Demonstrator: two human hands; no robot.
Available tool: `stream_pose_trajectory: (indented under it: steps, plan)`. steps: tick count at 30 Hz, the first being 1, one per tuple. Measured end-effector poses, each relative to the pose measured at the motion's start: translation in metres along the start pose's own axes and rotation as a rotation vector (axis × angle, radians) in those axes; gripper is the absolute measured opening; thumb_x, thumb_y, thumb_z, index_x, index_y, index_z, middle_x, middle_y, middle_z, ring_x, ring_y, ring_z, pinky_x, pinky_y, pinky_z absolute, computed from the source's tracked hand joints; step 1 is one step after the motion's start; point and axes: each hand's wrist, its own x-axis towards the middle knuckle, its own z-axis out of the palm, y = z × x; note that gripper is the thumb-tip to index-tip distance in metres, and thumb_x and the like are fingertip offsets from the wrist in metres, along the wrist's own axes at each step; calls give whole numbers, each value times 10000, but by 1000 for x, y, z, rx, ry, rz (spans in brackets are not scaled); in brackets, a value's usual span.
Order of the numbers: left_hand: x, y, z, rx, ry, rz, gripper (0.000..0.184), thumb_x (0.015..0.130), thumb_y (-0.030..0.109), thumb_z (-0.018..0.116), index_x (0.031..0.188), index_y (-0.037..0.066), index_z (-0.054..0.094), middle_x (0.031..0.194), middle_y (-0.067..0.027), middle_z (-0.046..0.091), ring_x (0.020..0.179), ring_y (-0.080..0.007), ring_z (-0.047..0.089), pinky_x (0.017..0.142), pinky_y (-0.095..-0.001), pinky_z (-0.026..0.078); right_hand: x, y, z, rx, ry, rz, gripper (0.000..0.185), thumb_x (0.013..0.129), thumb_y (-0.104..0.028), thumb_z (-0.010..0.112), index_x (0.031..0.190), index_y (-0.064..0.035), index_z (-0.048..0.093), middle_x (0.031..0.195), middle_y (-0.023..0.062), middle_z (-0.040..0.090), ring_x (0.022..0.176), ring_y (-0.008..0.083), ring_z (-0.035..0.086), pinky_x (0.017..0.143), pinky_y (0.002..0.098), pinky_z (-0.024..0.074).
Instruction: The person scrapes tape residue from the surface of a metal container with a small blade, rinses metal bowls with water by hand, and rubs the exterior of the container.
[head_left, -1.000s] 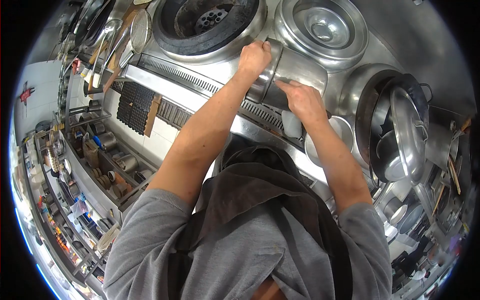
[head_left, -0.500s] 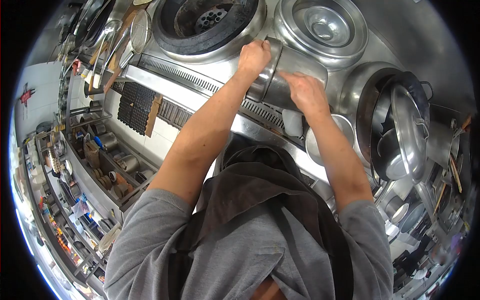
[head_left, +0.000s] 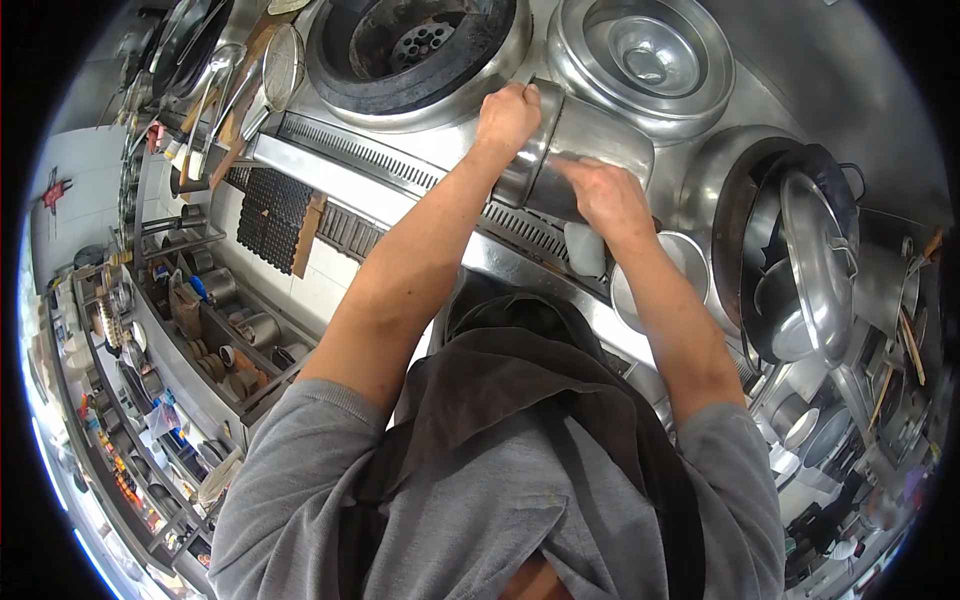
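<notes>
Burner (head_left: 420, 48), round and black-rimmed; then the left hand (head_left: 508, 118), clasping the left end of a shiny cylindrical steel pot (head_left: 602, 133) lying sideways; right hand (head_left: 608, 200) at its side, grip unclear.

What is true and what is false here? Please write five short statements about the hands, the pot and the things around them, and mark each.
1. The left hand grips the metal pot. True.
2. The pictured strainer lies left of the burner. True.
3. The right hand is on the strainer. False: it is at the side of the metal pot.
4. A wok covers the burner. False: it is uncovered.
5. Both hands are bare. True.
</notes>
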Motion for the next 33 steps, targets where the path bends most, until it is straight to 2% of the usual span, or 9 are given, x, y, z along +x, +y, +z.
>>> stream_pose_trajectory:
  steps: [2, 5, 8, 13, 15, 19, 21, 25, 33]
  plan:
    - [-1, -1, 1, -14, 6, 6, 439, 979, 313, 448, 944, -52, 691, 941, -317, 669, 932, -495, 640, 911, -524, 490, 5, 11, 6, 6, 206, 11, 310, 896, -78, 532, 1130, -166, 716, 969, 128, 697, 829, 358, 669, 748, 458, 541]
    - [-1, -4, 3, -25, 15, 23, 439, 979, 314, 450, 945, -52, 690, 940, -319, 669, 930, -496, 640, 911, -523, 491, 2, 7, 12, -29, 184, -41, 454, 803, 0, 538, 1179, -204, 691, 873, 101, 675, 811, 323, 682, 732, 436, 562]
    - [-1, -2, 1, -20, 18, 14, 441, 978, 315, 450, 947, -53, 690, 941, -318, 669, 934, -495, 640, 913, -522, 490, -8, -1, 10, -10, 51, -11, 328, 890, -70, 530, 1149, -159, 708, 984, 120, 703, 836, 354, 672, 748, 448, 546]
    - [2, -2, 2, -9, 15, 32, 445, 980, 318, 447, 957, -53, 690, 945, -318, 670, 947, -491, 640, 918, -523, 488, -1, 9, 7, 10, 38, -28, 326, 889, -70, 529, 1148, -160, 706, 947, 130, 694, 827, 356, 668, 746, 450, 545]
    - [2, -4, 3, 0, 4, 17, 450, 981, 323, 441, 968, -51, 690, 950, -319, 669, 950, -490, 641, 921, -524, 488, 6, 13, 4, -26, 195, 1, 418, 824, -30, 511, 1166, -187, 695, 910, 109, 680, 828, 339, 682, 742, 453, 561]
    - [2, -5, 4, 20, 1, 28, 453, 980, 329, 438, 979, -48, 690, 962, -320, 669, 958, -488, 641, 926, -522, 487, -4, -1, 8, -7, 157, 8, 338, 884, -54, 517, 1136, -169, 710, 910, 131, 688, 801, 345, 668, 736, 444, 545]
    - [3, -3, 3, 8, -6, -7, 454, 980, 331, 435, 983, -45, 690, 970, -318, 671, 969, -484, 640, 935, -520, 482, -17, -5, 15, -20, 23, -34, 352, 869, -49, 520, 1136, -175, 711, 912, 136, 686, 799, 344, 669, 732, 440, 546]
    - [5, -3, 0, 17, -46, -40, 446, 976, 356, 441, 996, -14, 689, 1031, -305, 660, 1036, -483, 610, 962, -516, 449, -13, -2, 16, 10, 127, -8, 414, 802, -20, 545, 1154, -178, 699, 911, 112, 680, 827, 337, 684, 725, 458, 558]
    - [6, -3, 4, 9, -40, -65, 444, 973, 356, 445, 990, -11, 693, 1022, -305, 662, 1028, -488, 608, 956, -522, 453, -5, -5, 10, -7, 163, -4, 358, 878, -71, 540, 1187, -175, 688, 882, 128, 670, 800, 346, 665, 731, 444, 550]
